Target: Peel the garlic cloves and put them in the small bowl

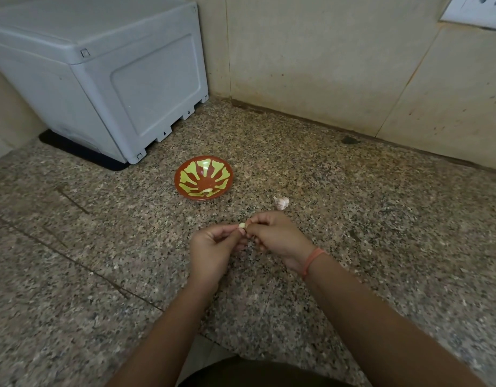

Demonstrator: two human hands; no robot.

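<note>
Over the speckled stone counter (380, 219), in the head view, both hands met near the middle of the picture. The left hand (213, 247) and the right hand (277, 236) each had curled fingers, and together they pinched one pale garlic clove (242, 225) between their fingertips. At eleven o'clock from the hands sat the small bowl (218, 174), red with yellow-green petals, with one peeled clove (208, 190) lying inside near its front edge. At one o'clock from the hands a papery garlic piece (281, 203) lay on the counter, apart from the bowl. A grey plastic box (101, 74) stood at ten o'clock by the wall. An orange band (313, 261) circled the right wrist.
</note>
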